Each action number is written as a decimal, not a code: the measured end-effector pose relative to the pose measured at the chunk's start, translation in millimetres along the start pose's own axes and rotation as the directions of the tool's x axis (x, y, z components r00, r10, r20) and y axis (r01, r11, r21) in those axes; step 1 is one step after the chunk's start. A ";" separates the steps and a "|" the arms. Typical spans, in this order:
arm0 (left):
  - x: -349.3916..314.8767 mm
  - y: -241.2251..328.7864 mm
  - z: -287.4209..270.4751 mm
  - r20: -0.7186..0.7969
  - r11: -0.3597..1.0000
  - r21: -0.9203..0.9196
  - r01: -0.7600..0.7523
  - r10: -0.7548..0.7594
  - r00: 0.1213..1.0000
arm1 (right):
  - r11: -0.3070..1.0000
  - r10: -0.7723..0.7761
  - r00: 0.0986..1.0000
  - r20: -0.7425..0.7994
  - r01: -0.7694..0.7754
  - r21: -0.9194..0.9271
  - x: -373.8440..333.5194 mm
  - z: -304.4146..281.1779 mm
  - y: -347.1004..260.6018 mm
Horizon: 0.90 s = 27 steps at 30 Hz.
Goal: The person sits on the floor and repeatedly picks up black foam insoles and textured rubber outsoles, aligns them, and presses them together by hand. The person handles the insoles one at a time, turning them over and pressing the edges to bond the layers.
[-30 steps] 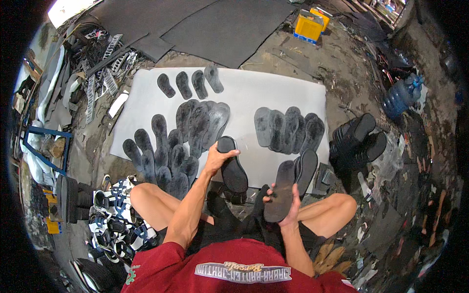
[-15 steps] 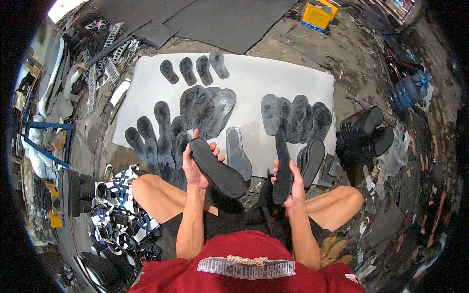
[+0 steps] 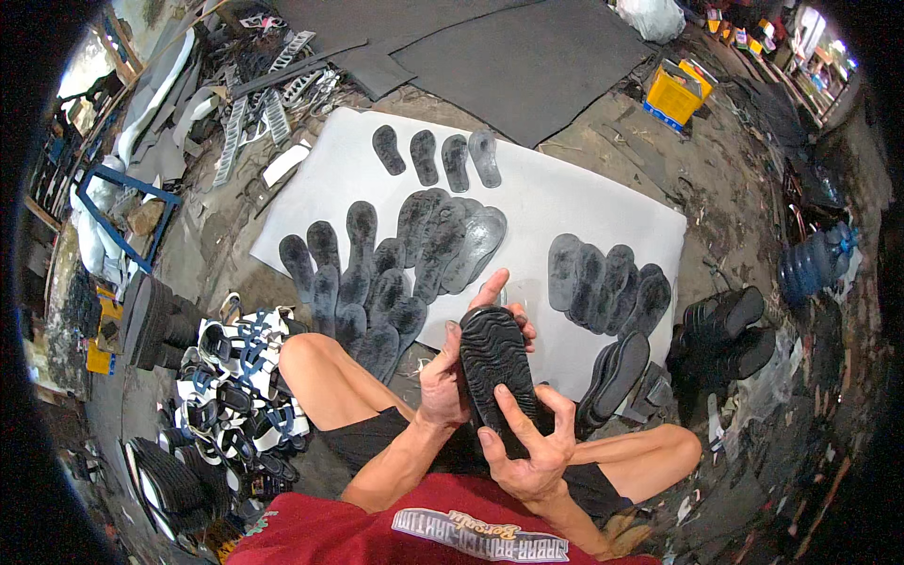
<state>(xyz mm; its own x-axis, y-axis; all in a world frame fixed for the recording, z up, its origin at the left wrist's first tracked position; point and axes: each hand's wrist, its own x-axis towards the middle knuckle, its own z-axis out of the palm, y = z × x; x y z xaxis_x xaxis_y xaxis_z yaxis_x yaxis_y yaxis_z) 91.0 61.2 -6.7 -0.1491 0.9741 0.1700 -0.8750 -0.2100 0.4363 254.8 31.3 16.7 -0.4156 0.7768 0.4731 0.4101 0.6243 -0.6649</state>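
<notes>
A black shoe sole with a wavy tread is held up above my lap, its tread facing me. My left hand grips it along the left side, with some fingers showing past its far right edge. My right hand is on its near end, index finger pressed on the tread and thumb near the lower edge. Whether a second sole lies beneath it is hidden. Beyond my hands, a white sheet carries shiny dark insoles: a short row at the far side, a large overlapping cluster and a right-hand group.
Stacked soles stand by my right knee, with more black stacks beyond. Left of me lie a heap of white and blue sandal straps and further sole stacks. A yellow crate and blue bottle stand off right.
The two soles held apart, one in each hand, have come together; one sole now shows, tread up, between both hands. The grey insole near the sheet's front edge is no longer visible. The view has shifted.
</notes>
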 end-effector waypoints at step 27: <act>-6.5 -1.1 -0.1 -0.036 0.998 0.028 0.048 -0.047 0.998 | 0.990 0.115 0.993 0.036 -0.118 0.071 0.7 0.5 -1.9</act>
<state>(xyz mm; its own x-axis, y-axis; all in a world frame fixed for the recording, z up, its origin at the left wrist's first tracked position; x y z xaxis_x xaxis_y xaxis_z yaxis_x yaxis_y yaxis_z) 92.9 55.2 -8.3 -0.1246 0.9852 0.1175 -0.8678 -0.1656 0.4685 253.3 30.6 18.0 -0.3946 0.8401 0.3722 0.3970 0.5212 -0.7555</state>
